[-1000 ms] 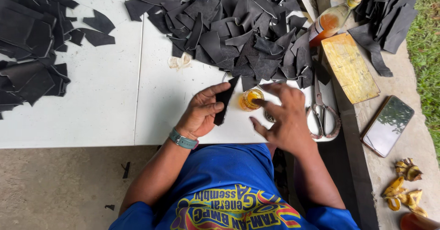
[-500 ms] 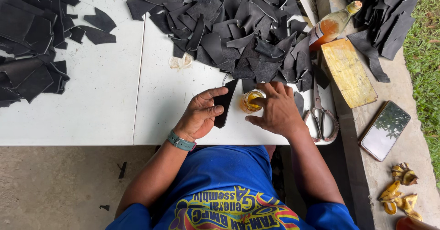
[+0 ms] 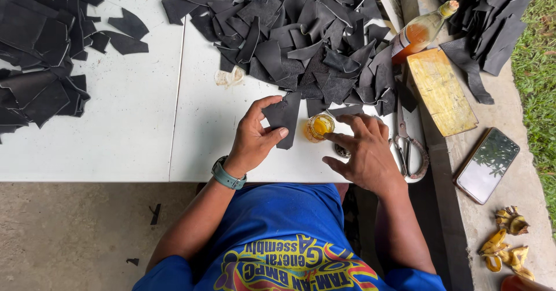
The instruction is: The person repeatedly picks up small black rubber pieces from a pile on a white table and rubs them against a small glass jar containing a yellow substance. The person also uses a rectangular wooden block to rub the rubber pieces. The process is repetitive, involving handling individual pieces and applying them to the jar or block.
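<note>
Black leather piece point(image 3: 284, 117) lies on the white table point(image 3: 133, 134), pinched at its left edge between the thumb and fingers of the left hand point(image 3: 255, 137). Just right of it stands a small jar of amber glue point(image 3: 318, 127). Beside the jar, the right hand point(image 3: 362, 152) rests with fingers spread, holding nothing.

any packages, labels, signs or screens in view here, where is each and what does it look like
Phone: lying flat on the concrete ledge right of the table, a dark rectangle whose screen mirrors trees and sky.
Bottle: lying tilted at the table's upper right edge, clear with orange liquid and a pale band near its base.
Small jar: open, amber contents, on the table between the left hand and right hand; no label visible.
No signs.
</note>
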